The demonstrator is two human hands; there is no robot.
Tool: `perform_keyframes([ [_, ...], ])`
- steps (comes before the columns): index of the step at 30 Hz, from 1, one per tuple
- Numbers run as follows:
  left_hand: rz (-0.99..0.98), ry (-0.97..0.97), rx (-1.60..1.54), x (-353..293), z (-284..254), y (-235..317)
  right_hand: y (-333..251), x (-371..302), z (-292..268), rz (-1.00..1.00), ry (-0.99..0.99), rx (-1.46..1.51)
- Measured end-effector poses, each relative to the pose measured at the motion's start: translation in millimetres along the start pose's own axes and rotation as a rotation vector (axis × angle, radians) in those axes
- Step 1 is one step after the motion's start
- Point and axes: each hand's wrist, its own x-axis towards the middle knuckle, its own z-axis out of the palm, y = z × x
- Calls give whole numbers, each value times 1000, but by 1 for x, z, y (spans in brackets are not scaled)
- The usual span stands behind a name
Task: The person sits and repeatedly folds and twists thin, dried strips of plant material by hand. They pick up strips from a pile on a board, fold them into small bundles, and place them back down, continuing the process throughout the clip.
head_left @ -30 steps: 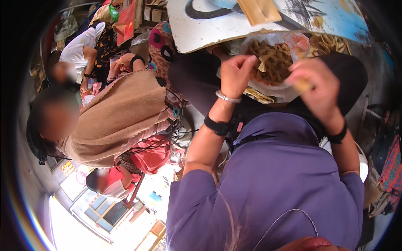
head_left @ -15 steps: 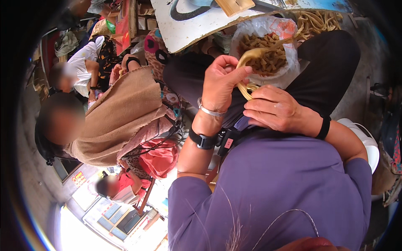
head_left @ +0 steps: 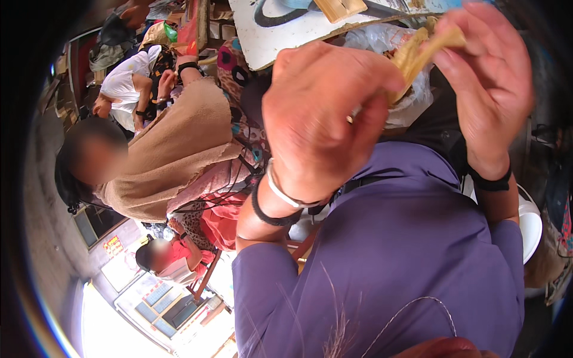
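Currently L hand (head_left: 325, 116) is pinching a yellowish strip (head_left: 410, 58), upper ctr-right of frame; R hand (head_left: 492, 83), apart from L, is curving at strip's upper end, can't tell if gripping. Behind, clear plastic bag (head_left: 371, 37) is showing blurred red print (head_left: 399, 37); lower L, red-yellow sign (head_left: 111, 246) is showing, too small to read.

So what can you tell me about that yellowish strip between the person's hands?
The strip is pale yellow-tan, flat and ribbon-like, with a creased, uneven surface; what it is made of, I can't tell. It slants up to the right and looks folded or split toward its upper part. The left hand grips its lower end; the upper part lies by the right hand's thumb and fingers, their contact unclear. Behind it is a whitish plastic bag.
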Motion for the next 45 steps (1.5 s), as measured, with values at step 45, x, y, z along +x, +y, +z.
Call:
perform_keyframes([
  [45, -517, 114, -386, -44, 52, -98, 107, -23, 23, 819, -323, 438],
])
